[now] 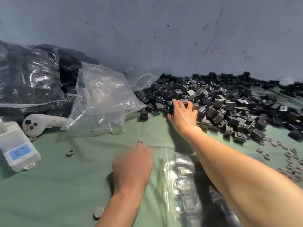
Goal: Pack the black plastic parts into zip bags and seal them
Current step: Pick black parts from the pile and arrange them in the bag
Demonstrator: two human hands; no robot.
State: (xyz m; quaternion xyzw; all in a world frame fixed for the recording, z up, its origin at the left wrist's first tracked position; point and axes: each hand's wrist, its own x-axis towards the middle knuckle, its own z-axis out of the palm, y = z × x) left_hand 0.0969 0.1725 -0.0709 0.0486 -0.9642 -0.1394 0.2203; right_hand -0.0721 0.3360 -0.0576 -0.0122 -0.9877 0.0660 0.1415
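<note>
Status: task part done. Large clear bags already stuffed with dark parts lie heaped at the far left corner of the table. A stack of empty zip bags leans against them.

Remaining: a big loose pile of black plastic parts covers the far right of the table, against the wall. One zip bag lies at the near edge, partly under the right forearm. It holds some parts; cannot tell whether its seal is closed.

Right hand: arm stretched forward, palm down on the near-left fringe of the pile. Grip narrow, fingers curled round a few parts.

Left hand: rests knuckles-up on the cloth, just left of the bag. Grip holds nothing visible; its forefinger points at a small grey disc.
</note>
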